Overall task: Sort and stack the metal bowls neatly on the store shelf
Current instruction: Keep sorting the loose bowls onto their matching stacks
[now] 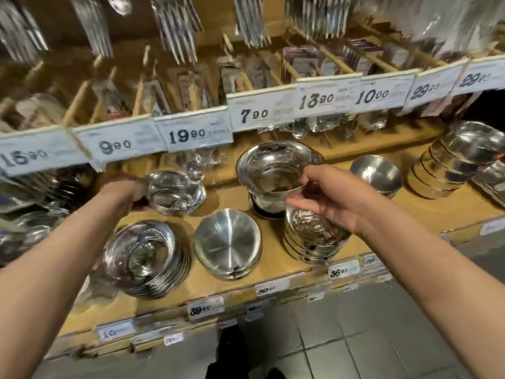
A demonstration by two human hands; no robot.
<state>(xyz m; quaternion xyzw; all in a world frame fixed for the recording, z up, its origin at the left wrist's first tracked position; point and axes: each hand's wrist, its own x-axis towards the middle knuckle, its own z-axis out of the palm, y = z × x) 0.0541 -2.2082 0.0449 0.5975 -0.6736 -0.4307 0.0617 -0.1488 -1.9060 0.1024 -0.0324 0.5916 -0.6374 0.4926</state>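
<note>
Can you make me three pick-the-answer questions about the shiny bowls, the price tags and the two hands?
1. Where is the bowl that the right hand holds?
A. Lifted above a dark-bottomed bowl on the shelf
B. On the floor
C. Inside a blue basket

2. Which number is on the price tag right above the left hand?
A. 50.00
B. 19.90
C. 2.00

3. What is the left hand doing?
A. Hanging loose and holding nothing
B. Pointing at the floor
C. Gripping the shiny bowl at its left side

Answers:
1 A: the fingers pinch its rim and it sits higher than the bowl under it.
2 B: the big digits read 19 90.
3 C: its fingers wrap the bowl's edge.
</note>
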